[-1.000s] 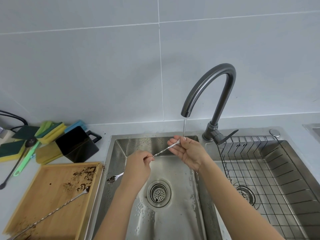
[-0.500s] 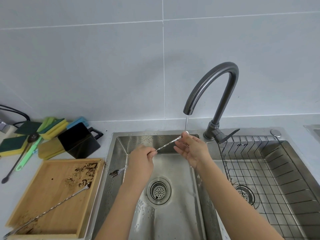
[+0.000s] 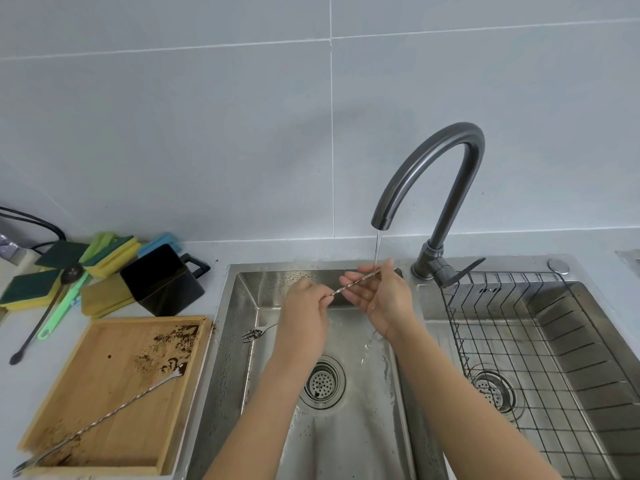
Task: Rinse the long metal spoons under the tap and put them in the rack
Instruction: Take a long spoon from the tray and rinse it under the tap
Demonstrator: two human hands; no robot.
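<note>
I hold a long twisted metal spoon (image 3: 341,289) slantwise over the left sink basin (image 3: 346,427). My left hand (image 3: 304,317) is closed around its middle, and its forked end (image 3: 251,335) sticks out to the lower left. My right hand (image 3: 382,297) cups the upper end, fingers around the shaft, right under the thin water stream from the dark curved tap (image 3: 433,188). A second long spoon (image 3: 104,419) lies diagonally on the wooden tray (image 3: 69,382), which is smeared with brown grounds. The black wire rack (image 3: 519,358) sits in the right basin.
Left of the sink, on the counter, lie several green and yellow sponges (image 3: 104,258), a black square cup (image 3: 162,280), a green brush (image 3: 62,311) and a black long-handled scoop (image 3: 38,327). Both basins have round drain strainers (image 3: 322,381).
The forked end has come out cleaner, with less brown on it. Both hands have shifted slightly up and right along the spoon under the stream.
</note>
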